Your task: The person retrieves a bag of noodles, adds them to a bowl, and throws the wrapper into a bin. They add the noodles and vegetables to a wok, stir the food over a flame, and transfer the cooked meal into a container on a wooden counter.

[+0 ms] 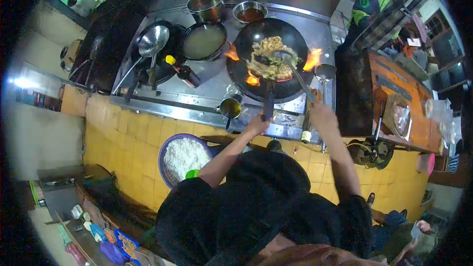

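A large dark wok (pixel 246 32) sits over the burner, with orange flames (pixel 313 60) rising round its sides. My left hand (pixel 258 125) is closed round the wok's handle (pixel 268 101), which points toward me. In my right hand (pixel 322 116) is the long handle of a metal ladle (pixel 301 82). Its bowl lies in the wok, among a pale, chopped stir-fry mix (pixel 270 51) with some greens. The exact kind of food cannot be made out.
On the stove's left stand a wok of cloudy liquid (pixel 204 41), a bottle with a yellow cap (pixel 187 75) and a skimmer (pixel 153 42). Behind are a pot (pixel 206 4) and a bowl of reddish sauce (pixel 250 14). A purple basket of rice (pixel 185 157) stands at lower left.
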The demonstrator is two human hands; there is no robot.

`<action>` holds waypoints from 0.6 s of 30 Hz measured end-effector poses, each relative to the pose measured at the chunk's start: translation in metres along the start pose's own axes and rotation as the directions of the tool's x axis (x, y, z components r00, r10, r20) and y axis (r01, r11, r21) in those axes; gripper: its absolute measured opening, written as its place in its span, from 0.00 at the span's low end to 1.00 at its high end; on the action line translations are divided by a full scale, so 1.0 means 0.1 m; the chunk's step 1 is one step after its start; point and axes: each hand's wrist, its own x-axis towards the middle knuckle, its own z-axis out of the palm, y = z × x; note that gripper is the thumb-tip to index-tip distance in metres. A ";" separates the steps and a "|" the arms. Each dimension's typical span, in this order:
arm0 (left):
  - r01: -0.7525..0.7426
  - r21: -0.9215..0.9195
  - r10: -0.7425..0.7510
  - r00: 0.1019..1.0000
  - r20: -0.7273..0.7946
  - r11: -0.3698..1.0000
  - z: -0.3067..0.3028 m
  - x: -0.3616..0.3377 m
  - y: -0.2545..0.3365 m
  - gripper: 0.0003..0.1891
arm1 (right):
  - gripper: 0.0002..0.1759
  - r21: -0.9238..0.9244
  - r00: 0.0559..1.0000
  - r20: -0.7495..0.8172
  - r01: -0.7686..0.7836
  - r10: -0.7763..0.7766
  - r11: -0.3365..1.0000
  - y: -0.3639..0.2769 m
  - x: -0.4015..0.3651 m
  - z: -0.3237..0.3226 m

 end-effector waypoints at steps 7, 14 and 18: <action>-0.056 -0.107 0.048 0.996 -0.069 0.993 0.10 -0.17 -0.07 0.23 | 0.20 0.042 0.985 0.137 0.100 -0.105 0.994 0.11 0.00 -0.41; -0.043 -0.109 0.038 0.998 -0.055 0.993 0.16 -0.32 0.05 0.26 | 0.27 -0.028 0.992 -0.124 0.032 -0.035 0.999 0.13 0.41 0.89; 0.016 -0.143 -0.029 0.996 -0.089 0.990 0.10 -0.24 0.07 0.19 | 0.22 0.151 0.974 0.141 0.158 -0.179 0.976 0.29 0.04 -0.54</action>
